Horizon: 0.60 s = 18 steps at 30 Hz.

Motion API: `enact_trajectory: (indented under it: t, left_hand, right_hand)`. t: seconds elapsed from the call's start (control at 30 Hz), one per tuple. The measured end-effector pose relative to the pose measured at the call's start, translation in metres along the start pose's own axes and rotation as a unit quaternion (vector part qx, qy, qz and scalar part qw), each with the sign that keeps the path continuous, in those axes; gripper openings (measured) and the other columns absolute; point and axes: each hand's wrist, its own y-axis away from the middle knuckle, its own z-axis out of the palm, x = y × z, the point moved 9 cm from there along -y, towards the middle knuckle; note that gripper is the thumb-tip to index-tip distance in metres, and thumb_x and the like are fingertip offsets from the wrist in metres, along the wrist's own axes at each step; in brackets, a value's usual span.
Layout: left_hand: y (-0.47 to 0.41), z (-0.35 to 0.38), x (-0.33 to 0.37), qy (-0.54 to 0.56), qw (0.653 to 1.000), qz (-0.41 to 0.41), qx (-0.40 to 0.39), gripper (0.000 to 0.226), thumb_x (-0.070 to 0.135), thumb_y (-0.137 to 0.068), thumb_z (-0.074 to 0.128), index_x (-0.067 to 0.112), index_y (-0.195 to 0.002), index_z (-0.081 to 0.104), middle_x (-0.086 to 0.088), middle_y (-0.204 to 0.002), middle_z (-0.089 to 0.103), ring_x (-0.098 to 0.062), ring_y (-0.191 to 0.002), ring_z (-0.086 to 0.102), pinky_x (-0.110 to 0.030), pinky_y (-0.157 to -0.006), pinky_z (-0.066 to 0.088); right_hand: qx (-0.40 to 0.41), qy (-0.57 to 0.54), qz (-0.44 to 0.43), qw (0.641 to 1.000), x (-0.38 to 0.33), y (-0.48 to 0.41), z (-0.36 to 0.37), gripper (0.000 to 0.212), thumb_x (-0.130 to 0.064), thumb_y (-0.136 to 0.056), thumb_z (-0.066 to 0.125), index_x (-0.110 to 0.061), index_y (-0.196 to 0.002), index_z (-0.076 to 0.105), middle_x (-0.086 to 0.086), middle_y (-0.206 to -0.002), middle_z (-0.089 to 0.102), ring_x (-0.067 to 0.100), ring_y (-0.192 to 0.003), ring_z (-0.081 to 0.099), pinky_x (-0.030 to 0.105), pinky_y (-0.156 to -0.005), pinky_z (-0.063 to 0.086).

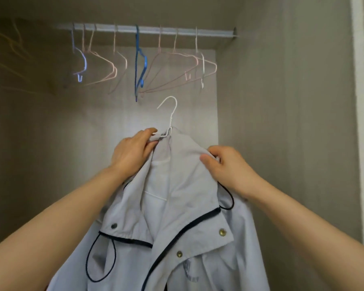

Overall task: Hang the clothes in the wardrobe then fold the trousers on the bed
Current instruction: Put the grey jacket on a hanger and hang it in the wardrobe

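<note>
A pale grey hooded jacket (pixel 176 217) with a dark zip, brass snaps and dark drawcords hangs in front of me on a white wire hanger (pixel 171 114). The hanger's hook points up, well below the wardrobe rail (pixel 151 30). My left hand (pixel 132 151) pinches the jacket's collar together with the hanger's shoulder wire just left of the hook's stem. My right hand (pixel 225 164) grips the hood fabric on the right side. Most of the hanger is hidden inside the jacket. No trousers or bed are in view.
Several empty wire hangers hang on the rail: pink hangers (pixel 105 66), a blue hanger (pixel 140 64), a lilac hanger (pixel 82 64) and a white hanger (pixel 202 66). The wardrobe's grey walls close in left and right, with a white frame (pixel 360 122) at the right edge.
</note>
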Motion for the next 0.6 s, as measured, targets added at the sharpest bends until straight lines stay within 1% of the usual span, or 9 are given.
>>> enact_trajectory:
  t: [0.03,0.1,0.17,0.2,0.27,0.33,0.4,0.5,0.6]
  left_hand:
    - [-0.007,0.008,0.003,0.017,1.0,-0.004,-0.009,0.04,0.048,-0.101,0.037,0.03,-0.136,0.044,-0.001,-0.124,0.063,-0.034,-0.101,0.063,-0.039,-0.076,0.047]
    - [-0.02,0.022,0.012,0.038,0.999,-0.002,-0.036,0.037,0.047,-0.102,0.037,0.03,-0.135,0.042,0.0,-0.125,0.062,-0.032,-0.104,0.061,-0.035,-0.073,0.04]
    - [-0.033,0.033,0.024,0.046,0.998,0.014,-0.051,0.034,0.047,-0.102,0.036,0.028,-0.13,0.043,-0.002,-0.122,0.064,-0.032,-0.102,0.06,-0.034,-0.071,0.037]
    - [-0.039,0.037,0.031,0.05,0.997,0.024,-0.056,0.033,0.047,-0.102,0.037,0.027,-0.127,0.044,-0.003,-0.121,0.064,-0.032,-0.1,0.06,-0.035,-0.07,0.038]
    - [-0.048,0.044,0.047,0.069,0.994,0.043,-0.071,0.032,0.046,-0.102,0.037,0.025,-0.125,0.044,-0.005,-0.121,0.064,-0.032,-0.1,0.06,-0.037,-0.072,0.042]
    - [-0.055,0.052,0.063,0.086,0.99,0.061,-0.096,0.032,0.045,-0.103,0.038,0.024,-0.125,0.045,-0.007,-0.122,0.064,-0.033,-0.101,0.06,-0.04,-0.078,0.047]
    - [-0.062,0.061,0.076,0.09,0.986,0.072,-0.123,0.032,0.047,-0.102,0.037,0.024,-0.123,0.045,-0.008,-0.119,0.066,-0.032,-0.101,0.06,-0.041,-0.084,0.046]
    - [-0.074,0.073,0.089,0.084,0.983,0.065,-0.149,0.035,0.048,-0.102,0.037,0.021,-0.122,0.048,-0.01,-0.117,0.066,-0.031,-0.104,0.059,-0.041,-0.087,0.044]
    - [-0.085,0.081,0.096,0.1,0.982,0.05,-0.154,0.035,0.044,-0.102,0.039,0.017,-0.122,0.05,-0.011,-0.119,0.064,-0.032,-0.107,0.057,-0.042,-0.087,0.046]
  right_hand:
    - [0.004,0.014,0.008,1.0,0.002,-0.003,-0.006,0.034,-0.025,-0.097,0.052,-0.003,-0.071,0.052,0.004,-0.061,0.045,0.015,-0.059,0.036,0.022,-0.05,0.029]
    - [0.023,0.06,0.018,0.998,0.005,-0.006,-0.02,0.033,-0.027,-0.096,0.051,-0.001,-0.078,0.058,0.01,-0.062,0.052,0.023,-0.061,0.043,0.032,-0.056,0.037]
    - [0.049,0.111,0.024,0.992,0.007,-0.007,-0.035,0.034,-0.028,-0.096,0.051,-0.004,-0.073,0.054,0.013,-0.061,0.054,0.033,-0.067,0.048,0.036,-0.06,0.043]
    - [0.059,0.13,0.028,0.989,0.008,-0.006,-0.041,0.035,-0.028,-0.095,0.051,-0.005,-0.069,0.05,0.012,-0.059,0.051,0.034,-0.068,0.047,0.038,-0.062,0.045]
    - [0.077,0.16,0.043,0.983,0.011,-0.002,-0.054,0.037,-0.028,-0.095,0.051,-0.009,-0.064,0.045,0.005,-0.055,0.048,0.031,-0.064,0.044,0.039,-0.064,0.046]
    - [0.084,0.177,0.064,0.979,0.017,0.002,-0.065,0.035,-0.029,-0.095,0.05,-0.009,-0.067,0.051,0.004,-0.056,0.051,0.028,-0.064,0.047,0.039,-0.066,0.048]
    - [0.088,0.191,0.086,0.974,0.024,0.006,-0.074,0.033,-0.029,-0.095,0.05,-0.006,-0.073,0.057,0.006,-0.06,0.055,0.031,-0.07,0.053,0.04,-0.068,0.05]
    - [0.1,0.214,0.106,0.966,0.03,0.006,-0.081,0.034,-0.029,-0.095,0.049,-0.004,-0.074,0.056,0.007,-0.059,0.054,0.035,-0.072,0.053,0.04,-0.068,0.05]
    - [0.109,0.235,0.118,0.959,0.032,-0.003,-0.087,0.034,-0.027,-0.094,0.049,-0.003,-0.071,0.055,0.007,-0.057,0.052,0.033,-0.066,0.05,0.039,-0.067,0.049]
